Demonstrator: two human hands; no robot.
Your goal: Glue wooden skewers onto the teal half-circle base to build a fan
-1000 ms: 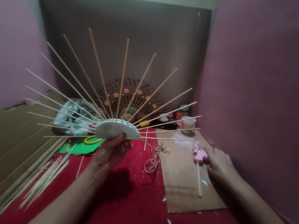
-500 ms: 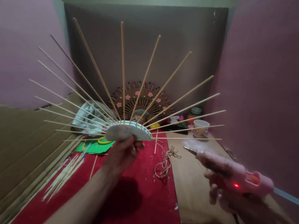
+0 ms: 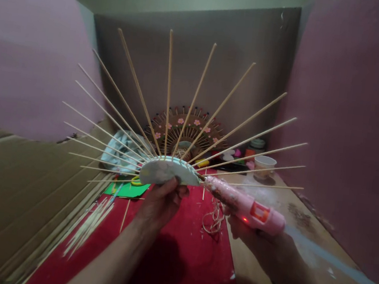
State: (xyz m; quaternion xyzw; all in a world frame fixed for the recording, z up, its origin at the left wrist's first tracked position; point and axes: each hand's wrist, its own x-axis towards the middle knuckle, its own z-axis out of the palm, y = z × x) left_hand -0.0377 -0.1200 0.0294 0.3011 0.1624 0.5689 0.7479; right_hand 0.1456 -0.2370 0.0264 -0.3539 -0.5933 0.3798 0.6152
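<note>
My left hand [image 3: 161, 201] is closed on the lower edge of a pale half-disc [image 3: 168, 171], holding it up in the air. Several thin wooden skewers [image 3: 168, 93] fan out from the disc like sun rays. My right hand [image 3: 260, 243] grips a pink hot glue gun [image 3: 247, 205] with a small red light glowing under it. The gun's nozzle touches the right end of the disc, at the base of the lowest right skewers. A dark cord hangs from below my right hand.
A red cloth [image 3: 175, 260] covers the work surface, with a brown board [image 3: 278, 208] on the right. Loose skewers [image 3: 89, 226] lie at the left. A finished flowered fan [image 3: 187, 132], a paper cup [image 3: 264, 163], twine [image 3: 213, 216], green sheet [image 3: 126, 188] and crumpled cloth [image 3: 119, 152] sit behind.
My right hand picked the glue gun up off the brown board and brought it left until its nozzle met the disc. My left hand kept the skewer fan raised.
</note>
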